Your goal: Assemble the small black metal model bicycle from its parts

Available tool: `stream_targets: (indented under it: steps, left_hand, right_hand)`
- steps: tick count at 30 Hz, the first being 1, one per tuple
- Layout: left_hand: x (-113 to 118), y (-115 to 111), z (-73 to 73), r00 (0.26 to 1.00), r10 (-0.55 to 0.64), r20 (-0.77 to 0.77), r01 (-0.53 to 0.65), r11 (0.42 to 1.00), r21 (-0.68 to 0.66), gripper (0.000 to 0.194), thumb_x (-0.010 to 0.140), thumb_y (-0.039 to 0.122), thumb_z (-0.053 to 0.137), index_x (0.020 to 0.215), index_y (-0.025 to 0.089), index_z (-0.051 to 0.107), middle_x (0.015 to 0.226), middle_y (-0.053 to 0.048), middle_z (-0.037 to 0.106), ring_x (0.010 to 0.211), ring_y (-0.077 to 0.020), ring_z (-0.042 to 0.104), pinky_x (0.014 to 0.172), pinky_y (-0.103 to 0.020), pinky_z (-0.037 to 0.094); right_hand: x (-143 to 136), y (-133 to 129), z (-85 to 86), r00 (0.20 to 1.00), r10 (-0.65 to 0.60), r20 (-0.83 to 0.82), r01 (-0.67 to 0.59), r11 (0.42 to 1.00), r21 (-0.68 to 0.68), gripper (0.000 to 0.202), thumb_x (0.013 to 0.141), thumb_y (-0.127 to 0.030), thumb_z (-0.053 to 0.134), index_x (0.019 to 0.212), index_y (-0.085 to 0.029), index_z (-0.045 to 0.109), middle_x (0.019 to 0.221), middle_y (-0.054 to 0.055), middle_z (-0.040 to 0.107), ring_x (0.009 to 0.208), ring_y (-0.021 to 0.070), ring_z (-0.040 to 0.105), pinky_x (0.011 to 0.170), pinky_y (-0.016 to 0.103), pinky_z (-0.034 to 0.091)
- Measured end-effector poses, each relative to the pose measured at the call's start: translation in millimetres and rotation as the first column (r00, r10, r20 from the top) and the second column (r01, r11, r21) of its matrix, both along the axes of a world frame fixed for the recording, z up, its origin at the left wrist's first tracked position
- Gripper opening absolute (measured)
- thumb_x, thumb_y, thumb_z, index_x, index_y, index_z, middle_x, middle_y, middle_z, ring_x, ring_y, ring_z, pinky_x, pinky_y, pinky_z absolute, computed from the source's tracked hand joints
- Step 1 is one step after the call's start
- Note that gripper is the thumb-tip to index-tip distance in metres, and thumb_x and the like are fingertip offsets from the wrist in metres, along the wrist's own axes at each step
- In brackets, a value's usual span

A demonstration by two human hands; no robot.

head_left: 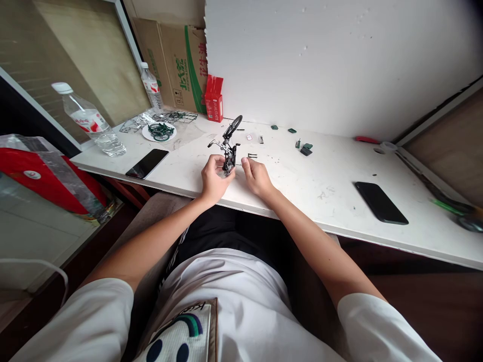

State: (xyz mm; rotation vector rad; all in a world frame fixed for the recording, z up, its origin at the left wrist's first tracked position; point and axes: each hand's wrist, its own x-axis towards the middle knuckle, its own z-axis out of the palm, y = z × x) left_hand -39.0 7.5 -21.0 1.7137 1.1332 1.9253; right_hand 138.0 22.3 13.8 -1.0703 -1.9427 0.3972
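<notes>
My left hand [216, 178] is closed round the lower part of a small model bicycle [228, 151] with a black wheel and silver handlebars. The model is held up tilted above the front of the table, its wheel pointing away from me. Just to its right, my right hand [257, 176] is closed in a pinch, thumb against the curled fingers. A thin dark line shows between the right thumb and the model, too small to name. Beyond the right hand lies a small dark forked part [252, 156]. My fingers hide the model's lower end.
Green plastic pieces [307, 149] are scattered at the back. Phones lie left [147, 163] and right [381, 202]. At the left are water bottles [92, 123], a white plate [172, 137] of green parts, a red box [215, 100] and a cardboard carton [169, 65].
</notes>
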Motion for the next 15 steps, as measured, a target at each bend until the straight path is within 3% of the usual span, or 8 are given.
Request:
stream_targets:
  steps: [4, 8, 15]
  left_hand:
    - [-0.4, 1.3, -0.8, 1.000, -0.008, 0.016, 0.008, 1.000, 0.006, 0.039, 0.085, 0.023, 0.088, 0.113, 0.024, 0.060, 0.108, -0.005, 0.073, 0.100, -0.0195, 0.078, 0.088, -0.030, 0.065]
    - [-0.8, 1.6, -0.4, 0.999, -0.017, 0.033, 0.018, 1.000, -0.006, 0.040, 0.085, 0.023, 0.088, 0.114, 0.024, 0.060, 0.109, -0.005, 0.074, 0.101, -0.0196, 0.079, 0.089, -0.030, 0.065]
    - [-2.9, 5.8, 0.6, 0.992, -0.020, 0.121, 0.024, 0.999, -0.032, 0.046, 0.081, 0.022, 0.092, 0.111, 0.023, 0.058, 0.107, -0.005, 0.074, 0.099, -0.0191, 0.079, 0.088, -0.030, 0.065]
  right_hand:
    - [0.0, 1.8, -1.8, 0.998, 0.035, -0.049, -0.035, 0.999, 0.008, 0.068, 0.109, -0.088, 0.026, 0.084, -0.028, 0.044, 0.074, 0.002, 0.057, 0.067, 0.0206, 0.050, 0.066, 0.037, 0.039]
    - [1.1, 2.9, -1.5, 0.983, 0.082, -0.164, -0.081, 0.997, 0.016, 0.062, 0.108, -0.085, 0.045, 0.095, -0.025, 0.058, 0.087, 0.005, 0.067, 0.077, 0.0212, 0.061, 0.068, 0.036, 0.046]
    - [4.5, 6.6, -4.2, 0.955, 0.055, -0.292, -0.068, 0.997, -0.034, 0.058, 0.092, -0.081, 0.077, 0.094, -0.023, 0.083, 0.107, 0.013, 0.086, 0.103, 0.0320, 0.081, 0.069, 0.038, 0.059]
